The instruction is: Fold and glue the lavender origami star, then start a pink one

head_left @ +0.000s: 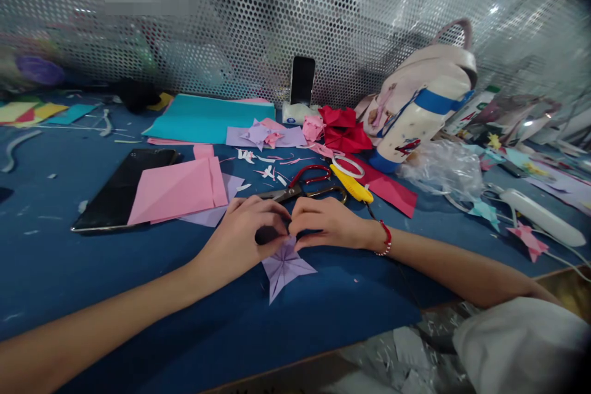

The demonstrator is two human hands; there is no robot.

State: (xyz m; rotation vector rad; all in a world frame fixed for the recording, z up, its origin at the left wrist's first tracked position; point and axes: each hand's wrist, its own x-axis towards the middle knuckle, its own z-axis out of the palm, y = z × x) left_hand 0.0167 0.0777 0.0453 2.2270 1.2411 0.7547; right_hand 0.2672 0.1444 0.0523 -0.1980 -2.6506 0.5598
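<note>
Left hand (pixel 244 231) and right hand (pixel 330 223) meet above the blue table (pixel 198 332); the thumb and fingers of each are pinched together on the far point of a purple paper star (pixel 284 263), spread on their near side; scissors (pixel 295 191) lie just beyond, beside a yellow cutter (pixel 353 183); leftward, pink paper (pixel 178 191) partly covers a black phone (pixel 115 197).
</note>
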